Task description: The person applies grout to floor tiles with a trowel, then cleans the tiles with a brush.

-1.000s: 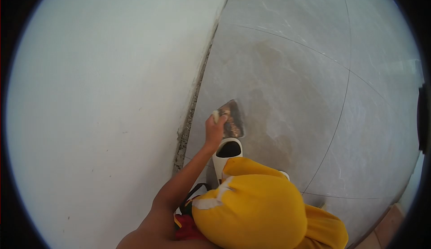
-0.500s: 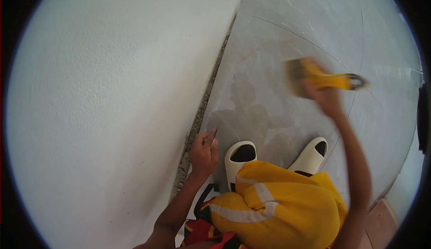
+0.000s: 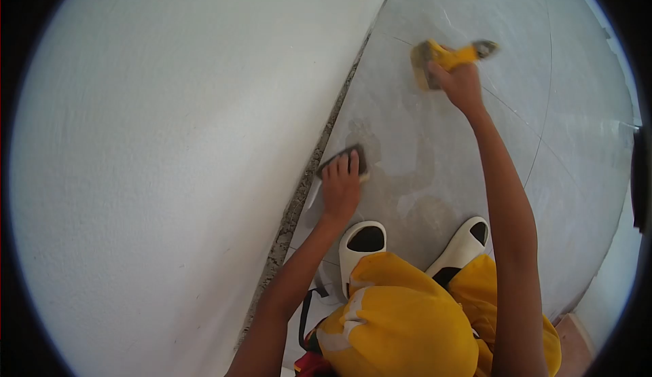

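My left hand (image 3: 341, 187) lies over a dark sponge pad (image 3: 358, 159) with a pale lower edge. The pad rests on the grey tiled floor (image 3: 401, 132) beside the gap along the wall, my fingers spread across its top. Farther out and to the right, my right hand (image 3: 462, 83) is wrapped round a yellow-handled brush (image 3: 458, 56). Its broad head faces left, close to the floor; motion blur hides whether it touches. Damp-looking patches mark the tiles between my hands and my feet.
A white wall (image 3: 190, 139) rises on the left, with a rough open gap (image 3: 299, 197) along its foot. My pale slip-on shoes (image 3: 364, 238) stand on the tiles below my hands. A dark object (image 3: 638, 180) shows at the right edge.
My left hand has reached forward, from held up with the pad edge-on to laid over it on the floor. My right hand has moved the brush forward and left.
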`<state>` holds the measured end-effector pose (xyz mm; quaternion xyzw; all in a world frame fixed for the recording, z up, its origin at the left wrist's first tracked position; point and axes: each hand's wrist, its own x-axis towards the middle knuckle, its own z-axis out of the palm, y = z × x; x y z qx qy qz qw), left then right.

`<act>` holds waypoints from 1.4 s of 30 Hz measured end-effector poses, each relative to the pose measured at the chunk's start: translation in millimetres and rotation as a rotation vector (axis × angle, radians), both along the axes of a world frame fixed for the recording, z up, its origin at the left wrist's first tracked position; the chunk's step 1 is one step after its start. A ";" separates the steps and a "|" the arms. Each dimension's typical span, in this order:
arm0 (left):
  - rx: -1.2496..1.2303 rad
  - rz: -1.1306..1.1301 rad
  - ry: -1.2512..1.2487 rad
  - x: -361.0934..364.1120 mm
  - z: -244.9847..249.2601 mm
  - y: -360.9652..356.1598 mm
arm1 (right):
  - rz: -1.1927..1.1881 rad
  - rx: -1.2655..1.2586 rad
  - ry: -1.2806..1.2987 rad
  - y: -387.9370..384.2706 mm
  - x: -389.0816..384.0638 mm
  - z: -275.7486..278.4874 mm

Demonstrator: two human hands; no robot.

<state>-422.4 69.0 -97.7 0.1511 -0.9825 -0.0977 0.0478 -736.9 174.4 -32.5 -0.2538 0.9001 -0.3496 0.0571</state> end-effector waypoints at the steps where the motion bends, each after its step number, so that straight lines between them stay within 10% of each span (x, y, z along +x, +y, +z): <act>1: -0.022 0.042 -0.001 -20.8 -1.3 -2.7 | 0.010 -0.143 -0.112 18.6 5.7 5.6; 17: -0.084 0.131 -0.044 -63.3 -4.3 8.9 | -0.534 0.019 -0.781 242.8 50.4 -34.6; 20: 0.162 0.149 -0.096 -52.5 31.5 9.4 | -0.422 0.743 -0.365 252.1 41.8 -33.2; 22: 0.300 0.201 -0.011 -45.4 46.2 9.7 | -0.389 0.567 0.233 198.1 64.4 -17.5; 26: 0.941 0.334 -0.006 -23.9 64.6 14.6 | 0.292 -0.046 -0.904 63.9 157.4 11.2; 29: 1.699 0.342 0.093 15.3 44.5 15.9 | 0.424 -0.307 -0.901 19.0 211.9 -25.7; 35: 1.102 0.089 -0.130 78.3 50.2 23.1 | -0.256 -0.180 -0.722 -3.2 291.0 -55.5; 42: 0.851 0.041 -0.100 75.5 41.0 -9.5 | -0.248 -0.222 -0.712 -49.0 304.1 -69.7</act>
